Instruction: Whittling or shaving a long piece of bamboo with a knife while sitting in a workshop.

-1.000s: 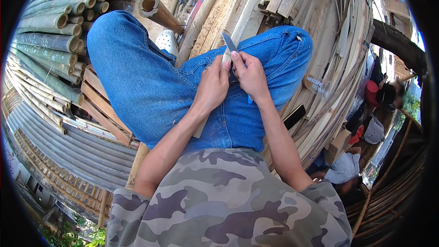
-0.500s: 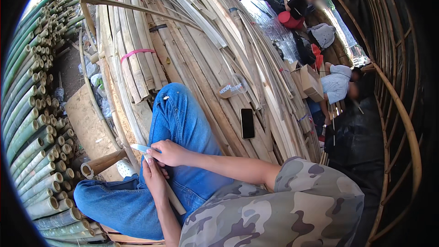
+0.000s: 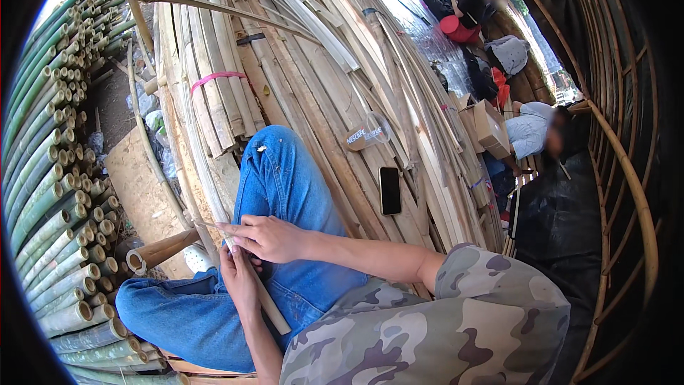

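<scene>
My left hand (image 3: 239,278) is closed round a pale split bamboo strip (image 3: 273,312), which slants across my lap with its lower end below the palm. Just above it, my right hand (image 3: 269,239) grips a knife. The knife's blade (image 3: 216,226) points left over the top end of the strip, turned nearly edge-on so it looks thin. Its handle is hidden inside my fingers. Both hands rest close together in front of my bent, jeans-clad knee (image 3: 278,164).
Long bundled bamboo slats (image 3: 306,100) lie ahead, with a phone (image 3: 390,190) and a clear plastic cup (image 3: 368,133) on them. Cut green bamboo poles (image 3: 64,221) are stacked at left. A cardboard box (image 3: 491,128) and several people are at far right.
The knife blade has rotated from showing its broad side to nearly edge-on, and my right hand has turned slightly with it. My left hand and the strip stay in place.
</scene>
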The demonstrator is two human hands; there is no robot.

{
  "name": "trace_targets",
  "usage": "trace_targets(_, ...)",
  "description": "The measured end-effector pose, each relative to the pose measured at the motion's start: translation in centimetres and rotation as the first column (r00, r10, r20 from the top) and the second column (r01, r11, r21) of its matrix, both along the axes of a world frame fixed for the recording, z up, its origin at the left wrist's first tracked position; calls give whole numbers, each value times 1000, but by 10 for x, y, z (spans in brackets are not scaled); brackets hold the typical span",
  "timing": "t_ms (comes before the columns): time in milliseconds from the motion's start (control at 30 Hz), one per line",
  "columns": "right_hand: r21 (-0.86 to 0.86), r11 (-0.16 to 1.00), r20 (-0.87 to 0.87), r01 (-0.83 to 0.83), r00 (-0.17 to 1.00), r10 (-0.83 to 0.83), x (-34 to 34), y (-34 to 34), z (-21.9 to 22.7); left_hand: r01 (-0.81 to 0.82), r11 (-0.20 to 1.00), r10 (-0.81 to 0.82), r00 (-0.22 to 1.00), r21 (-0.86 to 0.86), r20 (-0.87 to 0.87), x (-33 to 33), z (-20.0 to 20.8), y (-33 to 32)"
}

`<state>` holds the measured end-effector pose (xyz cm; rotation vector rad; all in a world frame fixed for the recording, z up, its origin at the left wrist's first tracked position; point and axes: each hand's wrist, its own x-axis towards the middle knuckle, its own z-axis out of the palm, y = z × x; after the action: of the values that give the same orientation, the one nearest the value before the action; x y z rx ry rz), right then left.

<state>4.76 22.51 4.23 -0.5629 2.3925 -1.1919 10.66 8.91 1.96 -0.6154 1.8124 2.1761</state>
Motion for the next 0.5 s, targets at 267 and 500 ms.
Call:
trace_targets(267, -42, 998, -20, 49, 999, -50, 4, -11, -10, -23, 998, 22, 1000, 51, 19, 7, -11, 0)
trace_targets(500, -141, 988, -6, 59, 998, -61, 13, -13, -10, -227, 946, 180, 962, 230, 207, -1, 5, 1)
